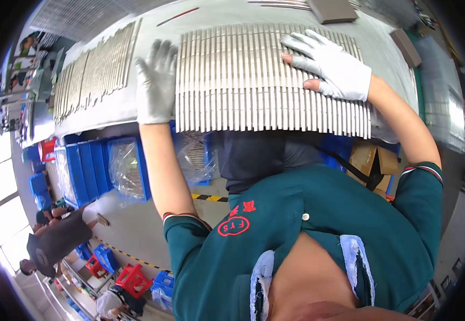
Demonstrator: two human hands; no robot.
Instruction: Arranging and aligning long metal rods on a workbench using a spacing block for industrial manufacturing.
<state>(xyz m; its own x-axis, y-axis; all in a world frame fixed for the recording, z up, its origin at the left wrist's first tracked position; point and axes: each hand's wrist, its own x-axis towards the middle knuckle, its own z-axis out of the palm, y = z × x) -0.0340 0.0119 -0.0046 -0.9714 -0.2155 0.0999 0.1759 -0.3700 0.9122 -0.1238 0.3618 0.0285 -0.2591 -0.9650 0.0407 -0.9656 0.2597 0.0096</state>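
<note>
Many slim silvery metal strips lie side by side in a wide block at the table's near edge, their near ends slightly uneven. My left hand, in a pale grey-white glove, stands along the block's left side with its fingers stretched out. Flat over the upper right part of the block rests my right hand, its fingers spread. The right glove is white and leaves two fingertips bare. Neither hand is closed round a strip.
On the left of the white table lies a second, more ragged group of strips. A red pen-like stick and a grey-brown block lie at the back. Blue bins and a cardboard box stand below; people are at lower left.
</note>
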